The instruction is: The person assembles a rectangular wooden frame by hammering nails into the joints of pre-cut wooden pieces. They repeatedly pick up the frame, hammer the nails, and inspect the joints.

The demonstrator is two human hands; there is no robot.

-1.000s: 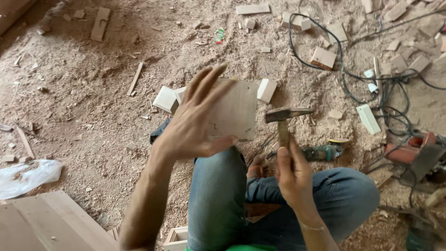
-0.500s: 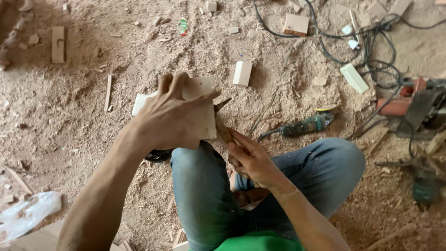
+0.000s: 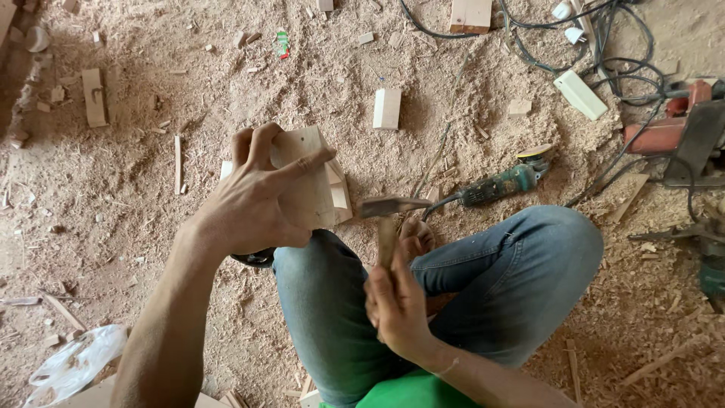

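Observation:
My left hand (image 3: 253, 200) grips a small pale wooden piece (image 3: 313, 181) made of flat boards, held above my left knee. My right hand (image 3: 396, 302) holds a hammer (image 3: 387, 215) by its wooden handle, its metal head raised just to the right of the wooden piece, not touching it. I sit cross-legged in blue jeans (image 3: 491, 279) on a floor covered in sawdust. My bare foot (image 3: 417, 238) shows behind the hammer handle.
A green power sander (image 3: 504, 181) lies on the sawdust to the right, with cables (image 3: 604, 45) and a red power tool (image 3: 672, 128) beyond. Wood offcuts (image 3: 387, 108) and scraps (image 3: 94, 97) lie scattered. A white plastic bag (image 3: 75, 363) sits at the lower left.
The hammer has swung back to the right, away from the wooden piece, after being close against it half a second ago. My left hand keeps holding the piece.

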